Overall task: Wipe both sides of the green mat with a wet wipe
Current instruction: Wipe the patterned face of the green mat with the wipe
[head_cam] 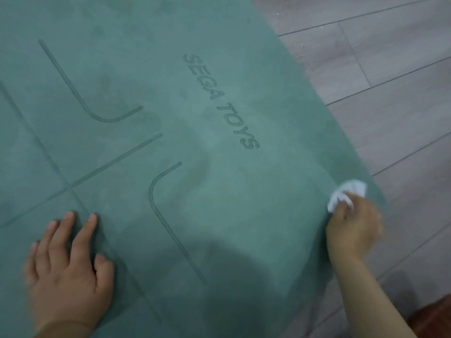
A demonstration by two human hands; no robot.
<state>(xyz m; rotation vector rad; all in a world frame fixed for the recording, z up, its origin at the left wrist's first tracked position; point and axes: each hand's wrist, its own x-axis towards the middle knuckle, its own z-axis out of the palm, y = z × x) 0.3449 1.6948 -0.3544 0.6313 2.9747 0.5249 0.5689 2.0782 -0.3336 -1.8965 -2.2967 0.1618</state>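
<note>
Nearest me, at the lower left of the frame, my left hand [69, 262] lies flat on the mat [170, 98], palm down, fingers straight and slightly spread, holding nothing and pressing on the surface just below where two embossed lines cross. At the lower right my right forearm runs up from the bottom corner to my right hand [352, 230], whose fingers are curled around a crumpled white wipe [347, 195]; the wipe sticks out past the fingertips and touches the mat right at its rounded right-hand corner. The hand is a little blurred, so I cannot make out each finger. The mat fills most of the frame, lying flat on the floor [400, 69] and running from the bottom edge to the upper left. Farther up its surface I see curved and straight embossed lines, then the embossed words "SEGA TOYS" near the centre, with darker patches around them. Beyond the mat's right edge, grey plank flooring takes up the upper right.
</note>
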